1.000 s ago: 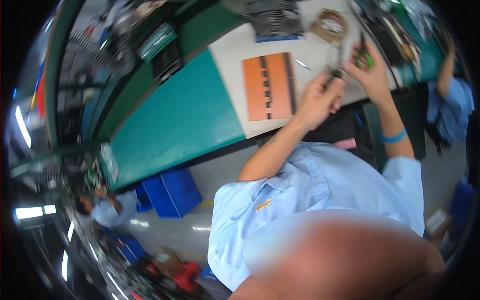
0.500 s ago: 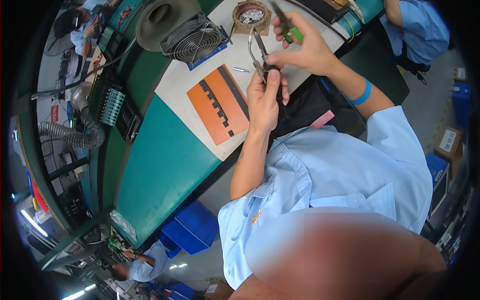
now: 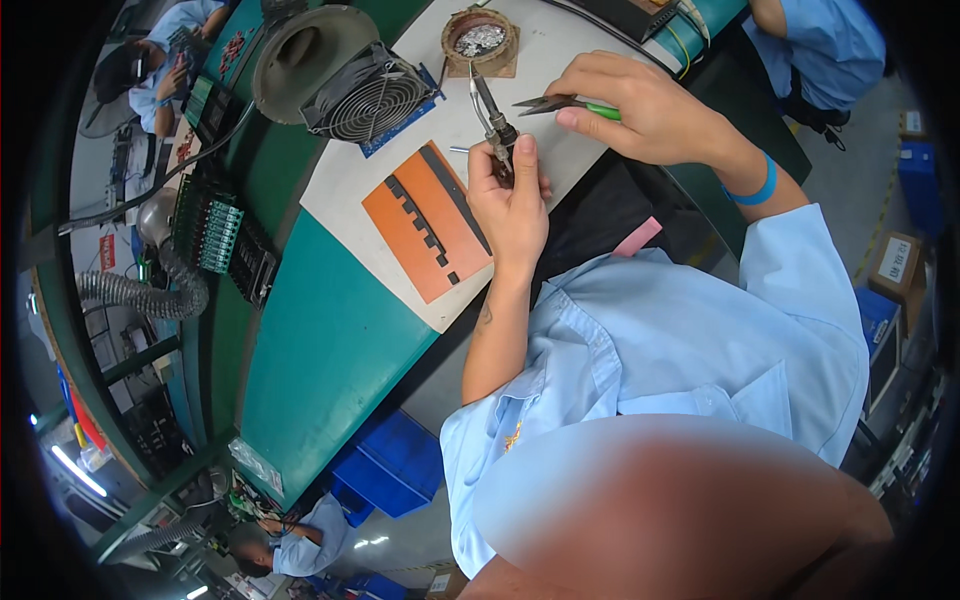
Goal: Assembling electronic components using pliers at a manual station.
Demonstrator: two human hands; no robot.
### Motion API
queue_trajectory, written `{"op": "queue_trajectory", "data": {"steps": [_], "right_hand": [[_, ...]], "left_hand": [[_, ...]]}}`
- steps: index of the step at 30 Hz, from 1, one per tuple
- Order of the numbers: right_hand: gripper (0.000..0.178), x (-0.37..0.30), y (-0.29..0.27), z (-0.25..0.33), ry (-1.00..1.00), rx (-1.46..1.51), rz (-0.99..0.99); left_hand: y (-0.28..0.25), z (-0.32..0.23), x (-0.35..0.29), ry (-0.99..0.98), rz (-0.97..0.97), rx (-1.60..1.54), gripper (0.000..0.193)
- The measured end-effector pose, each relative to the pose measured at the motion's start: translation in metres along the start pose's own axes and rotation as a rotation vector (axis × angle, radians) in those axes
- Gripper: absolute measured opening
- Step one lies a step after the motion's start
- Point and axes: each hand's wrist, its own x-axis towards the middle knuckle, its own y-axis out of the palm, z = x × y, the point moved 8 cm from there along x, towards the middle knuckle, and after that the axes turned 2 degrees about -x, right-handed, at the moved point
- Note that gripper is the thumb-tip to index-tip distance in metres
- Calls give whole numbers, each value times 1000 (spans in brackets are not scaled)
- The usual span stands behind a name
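My left hand (image 3: 510, 205) is closed round the grip of a soldering iron (image 3: 488, 108), which has a thin metal tube alongside its shaft and points up and away from me. To its right, my right hand (image 3: 645, 110) holds pliers (image 3: 550, 103) with green handles. Their dark, pointed jaws aim left at the iron's shaft, with a small gap seeming to remain between them. Below and left of my left hand lies an orange board (image 3: 410, 245) bearing a row of small black blocks and a long dark strip. A short silver rod (image 3: 458, 149) is partly hidden by my left hand.
A round pot of silvery scraps (image 3: 480, 40) stands beyond the iron's tip. Left of it are a black fan with a wire guard (image 3: 375, 105) and a wide grey funnel (image 3: 310, 60). Green circuit boards (image 3: 215, 235) stand farther left. Blue bins (image 3: 390, 465) sit below the table.
My right hand has drawn back from the soldering iron, and the pliers have swung round from pointing away to pointing left. The soldering iron has shifted slightly left in my left hand.
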Motion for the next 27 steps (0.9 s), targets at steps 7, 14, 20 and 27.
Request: {"op": "queue_trajectory", "data": {"steps": [7,14,20,27], "right_hand": [[22,4,4,11,-3,-48,52],[34,5,14,-19,79,384,143],[50,7,36,-30,325,674,-113],[57,2,34,-55,355,757,-330]], "left_hand": [[0,-13,-2,244,-31,501,28],[19,16,-1,-238,382,-505,21],[13,20,-4,-77,273,-324,25],[10,18,-1,-77,247,-292,27]]}}
